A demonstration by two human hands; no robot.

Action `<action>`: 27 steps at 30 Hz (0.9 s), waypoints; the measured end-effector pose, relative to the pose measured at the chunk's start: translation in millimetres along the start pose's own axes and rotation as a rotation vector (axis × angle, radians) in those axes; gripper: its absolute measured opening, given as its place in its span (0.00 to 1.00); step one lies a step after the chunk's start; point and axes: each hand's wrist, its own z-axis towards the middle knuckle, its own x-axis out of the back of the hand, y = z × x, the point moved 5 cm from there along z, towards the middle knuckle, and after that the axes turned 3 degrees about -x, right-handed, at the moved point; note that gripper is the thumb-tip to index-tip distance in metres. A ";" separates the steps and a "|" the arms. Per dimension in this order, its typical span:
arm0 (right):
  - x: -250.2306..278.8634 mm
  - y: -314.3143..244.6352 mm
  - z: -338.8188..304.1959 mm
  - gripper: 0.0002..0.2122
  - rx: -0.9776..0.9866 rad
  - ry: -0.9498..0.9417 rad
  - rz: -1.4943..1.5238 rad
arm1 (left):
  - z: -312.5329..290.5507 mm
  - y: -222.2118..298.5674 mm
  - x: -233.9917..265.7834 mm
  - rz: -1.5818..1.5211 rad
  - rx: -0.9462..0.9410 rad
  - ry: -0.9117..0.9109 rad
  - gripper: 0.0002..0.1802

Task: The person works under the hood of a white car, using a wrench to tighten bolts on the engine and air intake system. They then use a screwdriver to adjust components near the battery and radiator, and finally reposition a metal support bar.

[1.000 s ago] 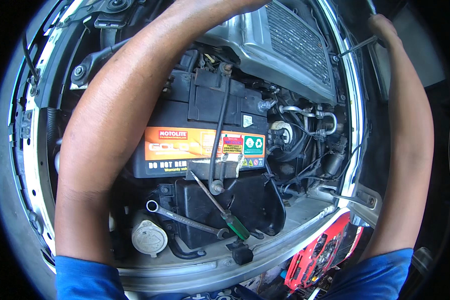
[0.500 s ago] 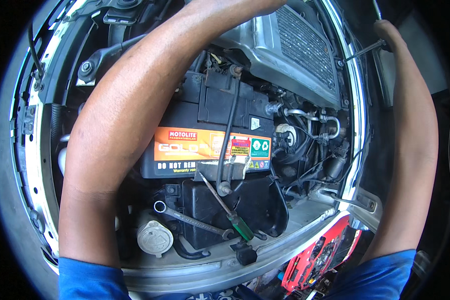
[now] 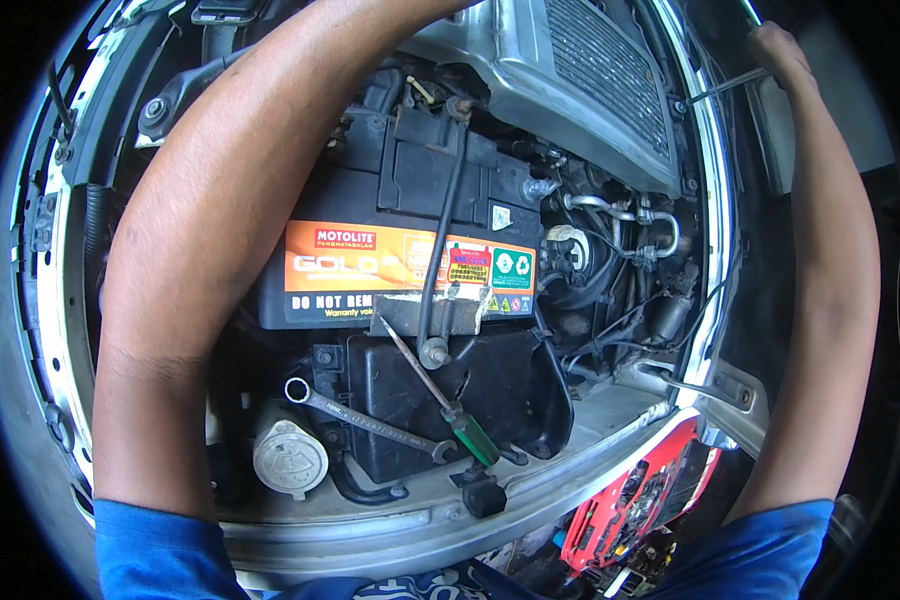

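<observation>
My left arm (image 3: 200,220) crosses over the engine bay, and its hand lies beyond the top edge, out of sight. At the far right, past the fender, my right hand (image 3: 780,55) is closed on a thin metal rod (image 3: 751,12) that rises out of the top edge. A second shiny rod (image 3: 730,86) runs from the fender edge to this hand. Between my arms sits a black car battery (image 3: 340,205) with an orange label, held down by a metal bar (image 3: 444,230). A green-handled screwdriver (image 3: 470,437) and a combination wrench (image 3: 365,422) lie in front of it.
A finned intercooler (image 3: 610,80) stands behind the battery. Hoses and metal pipes (image 3: 660,230) fill the right side. A pale reservoir cap (image 3: 290,458) is at front left. Below the bumper edge, a red tool case (image 3: 625,500) lies open.
The engine bay has shifted slightly up and left in view. My left arm has moved left with it. My right hand has risen slightly and stays closed.
</observation>
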 end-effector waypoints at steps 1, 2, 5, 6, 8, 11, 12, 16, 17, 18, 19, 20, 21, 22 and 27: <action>-6.3 1.4 7.6 0.18 -0.042 -0.082 0.100 | -0.4 -0.3 1.0 -0.006 0.012 0.034 0.14; -14.1 1.4 11.9 0.17 -0.087 -0.166 0.197 | -0.4 -2.4 -0.6 -0.043 0.030 0.031 0.15; -7.3 -21.2 -0.2 0.20 0.278 0.172 0.053 | 1.8 -9.6 -1.5 -0.066 0.057 0.039 0.15; -3.2 -28.4 -13.2 0.20 0.389 0.273 0.020 | 2.2 -9.6 -1.7 -0.025 0.037 0.025 0.14; 9.4 -40.9 -46.5 0.21 0.594 0.471 -0.052 | -0.3 2.6 4.0 0.171 -0.191 0.118 0.12; 25.3 -41.6 -91.3 0.14 0.773 0.324 0.124 | -10.9 15.1 12.2 -0.096 -0.215 0.330 0.13; 26.5 -42.5 -97.6 0.15 0.752 0.222 0.149 | -14.5 24.0 10.8 -0.030 -0.294 0.375 0.16; 34.7 -39.2 -115.6 0.16 0.776 0.301 0.286 | 11.5 57.0 -63.7 -0.075 -0.162 -0.063 0.23; 33.4 -36.6 -115.0 0.16 0.744 0.327 0.321 | 27.5 73.2 -88.8 -0.090 -0.160 -0.174 0.22; 30.8 -33.8 -113.1 0.17 0.710 0.348 0.356 | 27.7 93.8 -97.2 0.107 -0.460 0.008 0.17; 27.2 -31.1 -110.8 0.17 0.673 0.370 0.387 | 25.1 112.1 -120.1 0.398 -0.751 0.052 0.15; 25.6 -28.1 -108.1 0.19 0.658 0.404 0.526 | 15.9 132.7 -137.0 0.699 -1.035 0.101 0.12; 21.6 -25.1 -100.3 0.20 0.604 0.335 0.803 | 13.1 147.1 -146.5 0.674 -1.040 0.124 0.13; 14.3 -23.5 -92.2 0.19 0.513 0.270 0.998 | 7.1 164.4 -149.8 0.653 -1.044 0.142 0.13; -10.5 -24.1 -63.2 0.15 0.402 0.326 1.421 | 18.0 239.9 -161.2 0.406 -0.831 -0.542 0.14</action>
